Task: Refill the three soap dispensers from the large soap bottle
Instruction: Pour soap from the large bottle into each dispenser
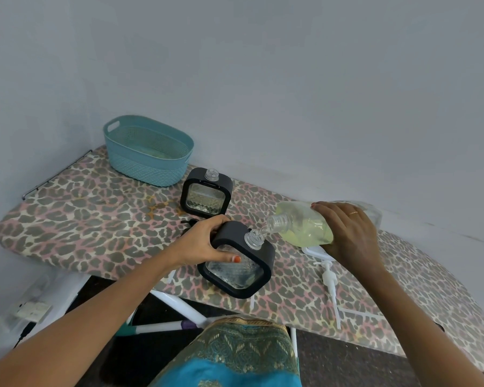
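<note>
My left hand (pixel 207 241) grips a black-framed clear soap dispenser (pixel 239 263), tilted above the front edge of the ironing board (pixel 95 224). My right hand (pixel 347 233) holds the large soap bottle (pixel 305 223) of pale yellow-green soap tipped on its side. The bottle's open neck sits just above the dispenser's threaded mouth, and a thin clear stream runs between them. A second black-framed dispenser (pixel 206 193) stands upright and uncapped farther back. No third dispenser is in view.
A teal plastic basket (pixel 147 152) stands at the board's back left by the wall. White pump heads with long tubes (pixel 330 286) lie to the right of the held dispenser. A small black object (pixel 187 222) lies behind my left hand. Floor and white legs show below.
</note>
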